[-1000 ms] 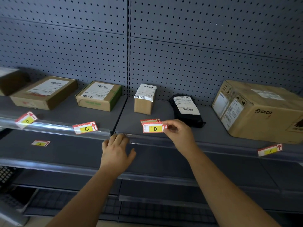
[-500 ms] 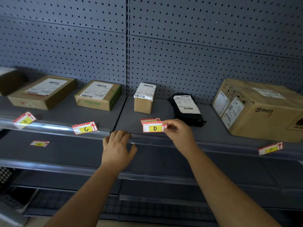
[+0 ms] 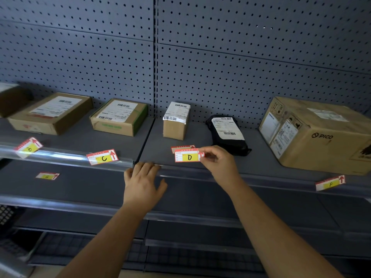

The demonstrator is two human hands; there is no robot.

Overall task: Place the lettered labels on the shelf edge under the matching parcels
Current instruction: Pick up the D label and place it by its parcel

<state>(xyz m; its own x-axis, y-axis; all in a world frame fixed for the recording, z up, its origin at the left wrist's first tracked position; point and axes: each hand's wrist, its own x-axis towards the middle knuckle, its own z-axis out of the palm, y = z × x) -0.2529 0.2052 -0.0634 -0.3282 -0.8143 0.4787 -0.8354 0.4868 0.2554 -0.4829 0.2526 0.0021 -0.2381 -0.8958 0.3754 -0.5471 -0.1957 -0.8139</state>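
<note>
Red-and-yellow card makes up the D label (image 3: 187, 156), pinched at its right end between the thumb and fingertips of the right hand (image 3: 218, 163), which partly cover its arrow. The label is held level just above the shelf edge (image 3: 261, 175), in front of the small box (image 3: 175, 123). A second label (image 3: 181, 147) lies on the shelf behind it, mostly hidden, so its letter cannot be read. The left hand (image 3: 143, 181) holds nothing. Its fingers lie side by side with the tips on the shelf edge where two bays meet, and the thumb is spread apart.

At far left a brown box (image 3: 12, 101) is cut off by the frame, and the tilted label (image 3: 29, 147) near it has a letter too blurred to read. The C label (image 3: 102, 157) sits askew in the glossy clear strip. The G label (image 3: 47, 175) lies flat on the lower shelf, and the F label (image 3: 330, 183) leans on the edge below the PICO box (image 3: 321, 135), which runs out of frame on the right.

The parcels are plain cardboard with white barcode slips: a flat box (image 3: 50, 113), a green-taped box (image 3: 119, 117) and the small upright one. The black bag (image 3: 227, 135) is soft, wrinkled plastic. Grey pegboard (image 3: 220, 67) dotted with round holes backs the matte grey shelves.
</note>
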